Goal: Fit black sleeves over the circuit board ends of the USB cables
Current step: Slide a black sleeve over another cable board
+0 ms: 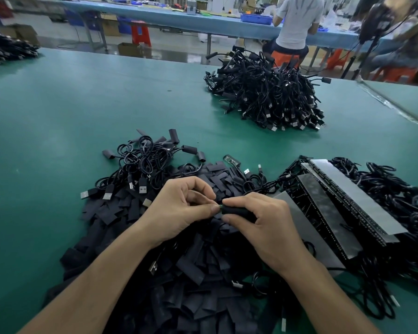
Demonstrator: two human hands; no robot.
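Note:
My right hand (pixel 263 222) pinches a black sleeve (pixel 234 210) between thumb and fingers. My left hand (pixel 179 208) pinches the circuit board end of a USB cable (pixel 218 206), whose tip meets the sleeve's open mouth. Both hands hover over a heap of flat black sleeves (pixel 191 268) on the green table (pixel 58 116). A bare green circuit board (pixel 231 160) lies just beyond the heap. Most of the held board is hidden by my fingers.
Sleeved cables (pixel 145 155) lie behind the heap on the left. Taped rows of cables with bare boards (pixel 343 201) lie to the right. A big pile of cables (pixel 268 92) sits further back. People sit at a blue bench (pixel 179 18) beyond the table.

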